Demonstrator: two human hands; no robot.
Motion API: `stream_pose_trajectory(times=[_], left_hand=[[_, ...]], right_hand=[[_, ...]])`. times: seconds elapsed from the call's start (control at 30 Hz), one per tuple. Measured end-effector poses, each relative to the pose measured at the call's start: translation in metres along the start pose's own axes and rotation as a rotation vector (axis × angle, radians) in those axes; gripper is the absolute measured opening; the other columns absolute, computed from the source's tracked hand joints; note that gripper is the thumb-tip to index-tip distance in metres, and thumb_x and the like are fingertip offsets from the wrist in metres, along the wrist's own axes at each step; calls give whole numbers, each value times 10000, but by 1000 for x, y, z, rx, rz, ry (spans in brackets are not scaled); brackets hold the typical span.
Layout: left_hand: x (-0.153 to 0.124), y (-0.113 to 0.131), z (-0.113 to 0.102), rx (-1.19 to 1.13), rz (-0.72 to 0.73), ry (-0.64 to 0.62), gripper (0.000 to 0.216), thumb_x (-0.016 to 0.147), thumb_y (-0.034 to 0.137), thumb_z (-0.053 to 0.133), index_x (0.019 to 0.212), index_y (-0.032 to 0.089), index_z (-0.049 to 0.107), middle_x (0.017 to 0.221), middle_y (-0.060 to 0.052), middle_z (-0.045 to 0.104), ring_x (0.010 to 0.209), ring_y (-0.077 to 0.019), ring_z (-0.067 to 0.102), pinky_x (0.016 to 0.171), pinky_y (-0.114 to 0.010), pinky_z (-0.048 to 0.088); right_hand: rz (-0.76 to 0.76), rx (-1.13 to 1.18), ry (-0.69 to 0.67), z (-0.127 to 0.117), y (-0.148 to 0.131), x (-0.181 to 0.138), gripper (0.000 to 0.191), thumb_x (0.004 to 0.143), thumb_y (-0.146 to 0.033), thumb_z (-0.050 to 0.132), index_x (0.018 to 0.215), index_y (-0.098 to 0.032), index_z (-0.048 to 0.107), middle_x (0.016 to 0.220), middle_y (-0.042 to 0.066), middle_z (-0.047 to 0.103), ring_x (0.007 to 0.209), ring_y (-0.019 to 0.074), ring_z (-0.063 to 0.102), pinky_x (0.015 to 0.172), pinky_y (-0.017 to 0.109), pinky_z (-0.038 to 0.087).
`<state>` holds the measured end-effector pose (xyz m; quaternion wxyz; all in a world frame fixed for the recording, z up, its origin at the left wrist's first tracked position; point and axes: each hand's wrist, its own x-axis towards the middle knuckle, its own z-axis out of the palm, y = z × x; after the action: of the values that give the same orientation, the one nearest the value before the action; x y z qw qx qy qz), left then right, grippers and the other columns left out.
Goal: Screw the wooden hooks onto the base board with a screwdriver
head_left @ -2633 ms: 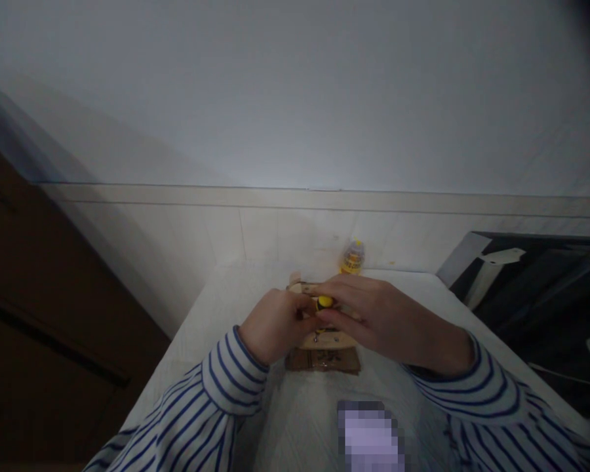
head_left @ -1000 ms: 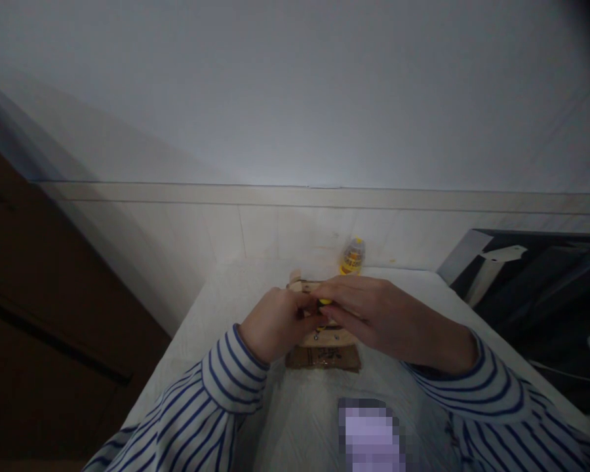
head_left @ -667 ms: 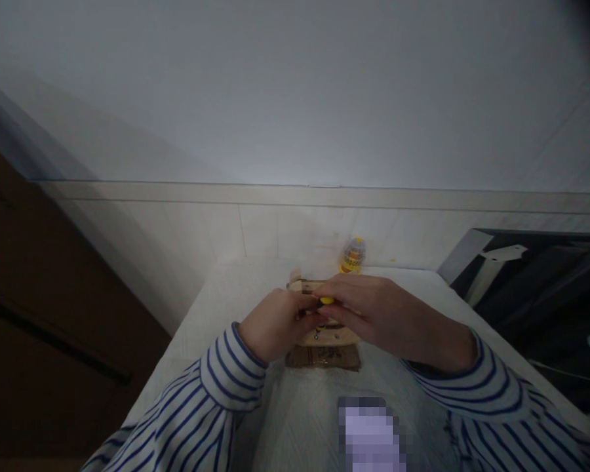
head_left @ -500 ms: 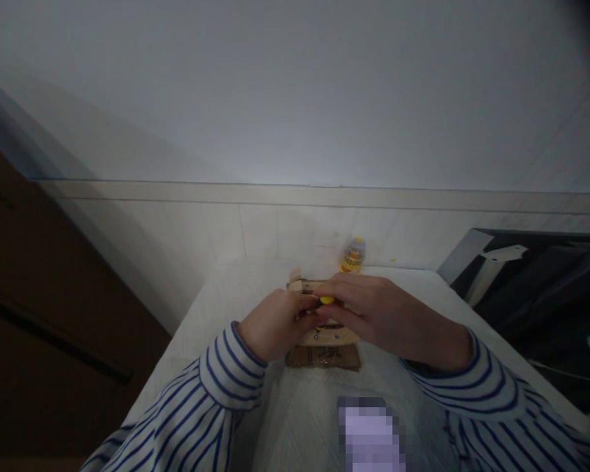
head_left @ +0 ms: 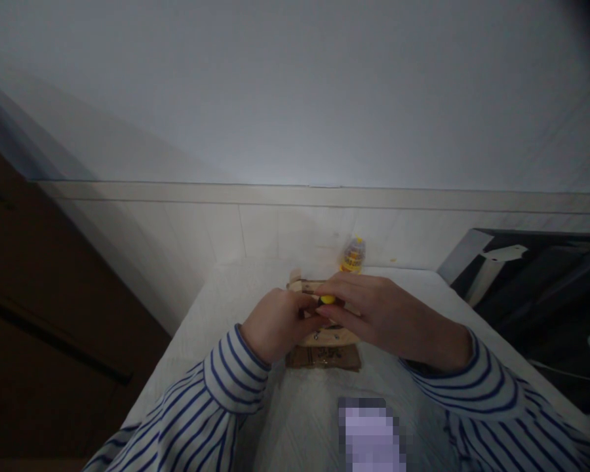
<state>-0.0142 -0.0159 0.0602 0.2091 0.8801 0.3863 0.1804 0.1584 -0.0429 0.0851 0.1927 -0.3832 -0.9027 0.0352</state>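
Observation:
A small wooden model [head_left: 327, 337] stands on a brown paper packet [head_left: 323, 358] in the middle of the white table [head_left: 226, 295]. My left hand [head_left: 275, 322] is curled against the model's left side and grips it. My right hand [head_left: 378, 314] reaches across from the right, its fingers pinched on a small tool with a yellow knob [head_left: 327, 299] held at the model's top. Both hands hide most of the model. My sleeves are white with blue stripes.
A small clear bottle with a yellow label [head_left: 352, 255] stands at the back of the table by the tiled wall. A dark framed object [head_left: 531, 275] sits right of the table. A brown door [head_left: 39, 308] fills the left. A blurred patch [head_left: 371, 436] lies near me.
Hardly anything differs. Both hands stay on the wooden model; the yellow knob shows a little less under my right fingers than 2.6 s ago.

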Motion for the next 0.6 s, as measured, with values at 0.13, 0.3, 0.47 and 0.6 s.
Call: stream_pose_trajectory(times=[0.13,0.3,0.47,0.6], left_hand=[[0,-2,0,11,-17,-5,278,790,365,517,708,137,653,618,-19,613,571,-119,526,541,-204,369],[1,-3,1,1,-7,-22,274,802,355,502,723,141,654,626,-15,620,561,-111,521,546,-203,373],[2,-3,1,-5,-6,-24,222,790,307,529,713,137,649,631,-10,622,561,-109,520,540,-201,368],[2,-3,0,-13,24,-37,190,799,282,526,793,146,659,657,-11,630,581,-115,534,556,-206,379]], right_hand=[[-6,2,-6,-1,-1,-1,303,852,-277,449,1138,-178,472,1047,69,579,950,181,534,816,335,428],[-24,9,-12,-1,-2,-2,326,853,-235,430,1173,-178,438,1130,72,550,1019,180,507,862,343,411],[-72,17,-11,-1,-3,-2,254,865,-182,387,1097,-179,489,1022,52,589,943,164,535,816,327,430],[-75,-23,-1,0,-1,-2,234,874,-198,366,1058,-170,508,980,60,593,916,176,541,791,338,440]])
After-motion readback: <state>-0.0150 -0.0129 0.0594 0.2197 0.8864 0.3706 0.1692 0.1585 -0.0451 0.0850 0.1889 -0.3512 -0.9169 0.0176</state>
